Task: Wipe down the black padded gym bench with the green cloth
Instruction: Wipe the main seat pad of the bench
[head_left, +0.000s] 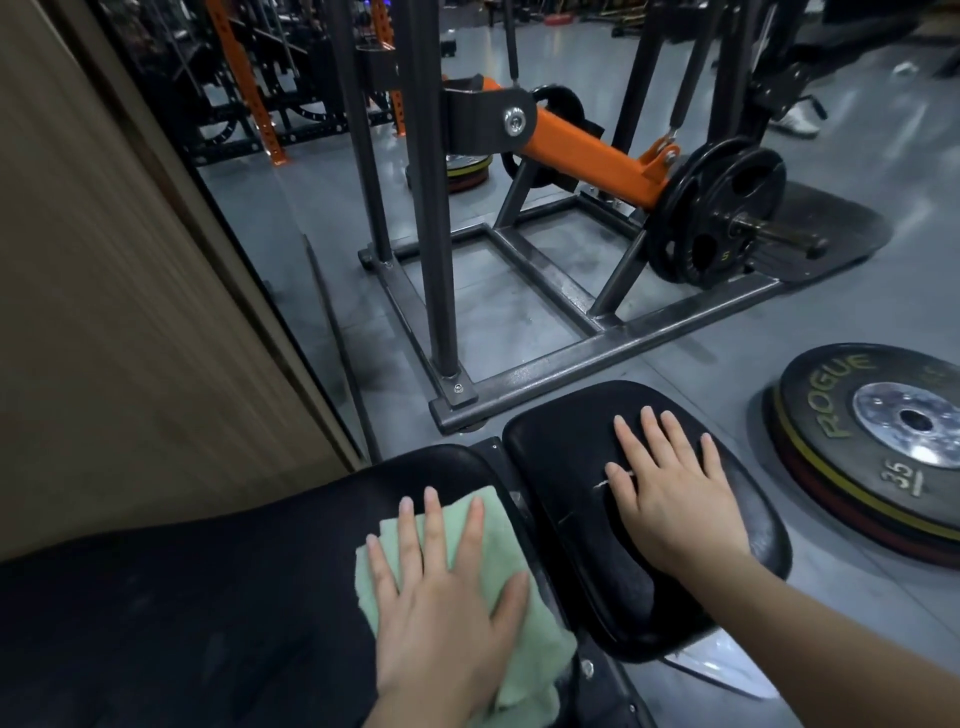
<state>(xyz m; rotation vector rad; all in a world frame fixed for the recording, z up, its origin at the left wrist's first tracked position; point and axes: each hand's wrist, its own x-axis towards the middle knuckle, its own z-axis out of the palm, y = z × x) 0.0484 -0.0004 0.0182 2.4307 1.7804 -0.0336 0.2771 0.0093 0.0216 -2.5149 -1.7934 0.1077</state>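
Observation:
The black padded gym bench fills the lower frame in two parts: a long pad (208, 613) at the left and a smaller rounded seat pad (566, 447) at the right, with a narrow gap between them. The green cloth (498, 525) lies on the right end of the long pad. My left hand (447, 608) presses flat on the cloth with its fingers spread. My right hand (670, 499) rests flat on the seat pad, fingers straight, holding nothing. A pale scratch shows on the seat pad beside my right thumb.
A dark steel machine frame (571, 358) stands on the grey floor just beyond the bench, with an orange lever arm (587, 156) and a black weight plate (717, 213). Stacked plates (878, 447) lie on the floor at the right. A beige wall panel (104, 312) closes the left side.

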